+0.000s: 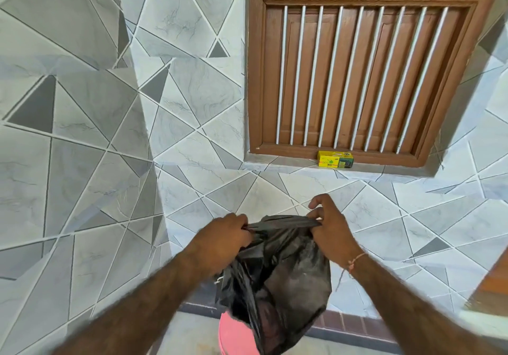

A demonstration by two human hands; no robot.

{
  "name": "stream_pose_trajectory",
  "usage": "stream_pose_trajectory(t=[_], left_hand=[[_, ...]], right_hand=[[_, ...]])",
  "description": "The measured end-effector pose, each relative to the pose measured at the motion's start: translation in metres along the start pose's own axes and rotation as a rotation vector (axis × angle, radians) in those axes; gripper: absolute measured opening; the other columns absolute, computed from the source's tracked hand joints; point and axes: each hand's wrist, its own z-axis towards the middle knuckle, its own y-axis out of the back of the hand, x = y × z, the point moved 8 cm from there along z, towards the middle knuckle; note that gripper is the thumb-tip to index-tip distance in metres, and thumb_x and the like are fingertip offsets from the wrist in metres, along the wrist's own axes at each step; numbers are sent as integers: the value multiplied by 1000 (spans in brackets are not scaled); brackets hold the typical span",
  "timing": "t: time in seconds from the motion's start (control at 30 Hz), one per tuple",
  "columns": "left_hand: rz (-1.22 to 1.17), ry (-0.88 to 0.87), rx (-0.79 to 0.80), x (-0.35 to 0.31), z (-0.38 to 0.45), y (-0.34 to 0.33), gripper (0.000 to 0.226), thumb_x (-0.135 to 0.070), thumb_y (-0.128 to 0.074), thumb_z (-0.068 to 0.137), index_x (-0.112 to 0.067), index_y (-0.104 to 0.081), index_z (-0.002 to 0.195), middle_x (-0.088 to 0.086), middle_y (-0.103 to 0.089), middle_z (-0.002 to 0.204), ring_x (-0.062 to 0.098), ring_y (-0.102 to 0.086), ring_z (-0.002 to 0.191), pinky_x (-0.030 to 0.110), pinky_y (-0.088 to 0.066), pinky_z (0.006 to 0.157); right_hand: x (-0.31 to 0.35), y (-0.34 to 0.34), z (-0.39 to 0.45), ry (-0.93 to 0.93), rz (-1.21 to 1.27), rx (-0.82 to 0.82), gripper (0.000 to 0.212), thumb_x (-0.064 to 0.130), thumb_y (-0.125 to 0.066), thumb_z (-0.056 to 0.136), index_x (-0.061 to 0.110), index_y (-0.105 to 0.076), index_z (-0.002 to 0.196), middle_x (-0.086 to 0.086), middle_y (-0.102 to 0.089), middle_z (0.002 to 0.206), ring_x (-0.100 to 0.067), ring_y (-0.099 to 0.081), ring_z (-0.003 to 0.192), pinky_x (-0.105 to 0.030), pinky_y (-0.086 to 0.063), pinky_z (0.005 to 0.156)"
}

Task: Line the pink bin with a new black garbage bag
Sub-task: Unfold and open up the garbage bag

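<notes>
A black garbage bag point(277, 275) hangs in front of me, bulging and crumpled. My left hand point(220, 242) grips its top edge on the left side. My right hand point(330, 228) pinches the same edge on the right, so the rim is stretched between them. Below the bag, part of the pink bin point(236, 335) shows at the bottom edge of the view; the bag's lower end hangs over it and hides most of it. Whether the bag's bottom is inside the bin cannot be made out.
A tiled wall with a grey geometric pattern faces me, with a corner jutting out on the left. A brown wooden window with white bars point(357, 68) is up right. A yellow box point(335, 158) sits on its sill.
</notes>
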Motion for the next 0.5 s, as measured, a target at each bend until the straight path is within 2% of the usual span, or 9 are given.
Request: stream_pose_trajectory(t=[0.07,0.17,0.23,0.3,0.37,0.43,0.5], left_hand=[[115,80,106,11,-4,-21,32,-21,-58,91,-14,-58,122,8,-56,118,28,-56,108,40,-52,94],[59,315,145,50,-11,-46,30,-15,-56,91,-10,-58,120,8,-60,121,27,-58,112,38,-50,96],[-94,516,89,80,-21,-62,29,-20,-57,88,-10,-60,116,10,-65,118,29,-63,109,38,-52,95],[-312,705,-33,101,-32,-75,31,-24,-53,90,-6,-63,113,15,-67,117,33,-64,108,39,-51,94],[-488,871,-121,115,-43,-88,36,-28,-52,90,-4,-63,115,19,-67,118,37,-63,108,41,-48,94],[-567,921,-84,117,-46,-109,43,-29,-61,86,-7,-58,123,18,-66,120,37,-63,109,41,-49,95],[-482,784,81,110,-37,-131,52,-26,-66,83,-10,-50,130,14,-64,126,34,-62,114,37,-49,99]], right_hand=[[2,8,1,57,-29,-13,54,-21,-43,68,30,-43,85,-3,-53,81,-19,-49,67,-29,-43,58],[2,24,2,113,-58,-80,53,-21,-39,59,28,-41,77,0,-48,78,-20,-39,68,-32,-39,62],[-1,35,2,98,-84,-108,50,-21,-41,59,25,-42,77,-3,-50,79,-21,-40,71,-35,-41,65],[-9,45,0,59,-121,-114,43,-21,-42,63,19,-45,80,-13,-54,82,-24,-43,72,-36,-44,66],[-19,56,-3,34,-157,-142,38,-20,-42,64,14,-47,80,-18,-57,81,-26,-44,67,-36,-43,63],[-34,70,-6,-11,-223,-191,36,-18,-43,63,13,-48,80,-18,-58,77,-29,-47,64,-38,-42,60],[-56,82,-5,-68,-385,-188,35,-12,-46,65,17,-47,84,-14,-59,77,-35,-55,71,-37,-40,61]])
